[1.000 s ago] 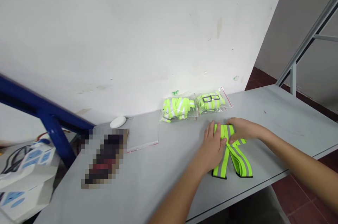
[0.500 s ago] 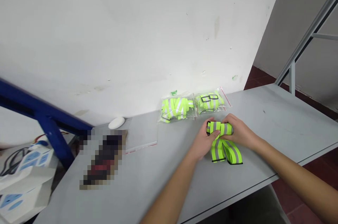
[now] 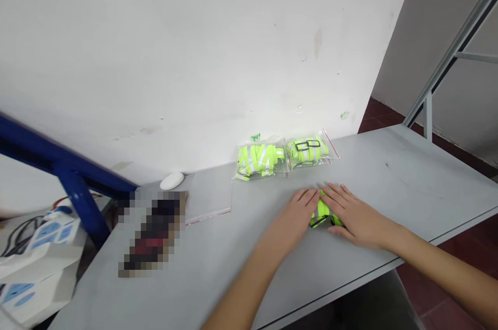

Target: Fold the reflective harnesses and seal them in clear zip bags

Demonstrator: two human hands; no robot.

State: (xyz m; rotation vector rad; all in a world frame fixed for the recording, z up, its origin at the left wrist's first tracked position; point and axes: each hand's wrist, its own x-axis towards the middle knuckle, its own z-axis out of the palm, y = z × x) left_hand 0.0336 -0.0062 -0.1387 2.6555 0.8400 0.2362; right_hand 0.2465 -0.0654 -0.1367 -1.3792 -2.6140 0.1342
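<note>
A neon-yellow reflective strap [image 3: 320, 211] with grey stripes and black edge pieces lies bundled on the grey table [image 3: 218, 267]. My left hand [image 3: 298, 216] rests over the bundle's left side, palm down, fingers pointing forward. From the right, my right hand [image 3: 352, 214] lies flat across it with the fingers stretched out and the thumb at the near side. Between them the two hands cover most of the strap. Just beyond are two clear zip bags, a left bag [image 3: 260, 160] and a right bag [image 3: 309, 150], each holding similar folded straps.
A flat clear bag [image 3: 210, 192] with a red seal line lies left of the filled ones. Near the wall sits a white oval object [image 3: 171, 180]. A pixelated dark item [image 3: 155, 231], white boxes [image 3: 46, 262] and a blue metal frame [image 3: 80, 200] are at left.
The strap has gone from being held up with two loops hanging to lying compact on the table. Both hands have come down and flattened over it.
</note>
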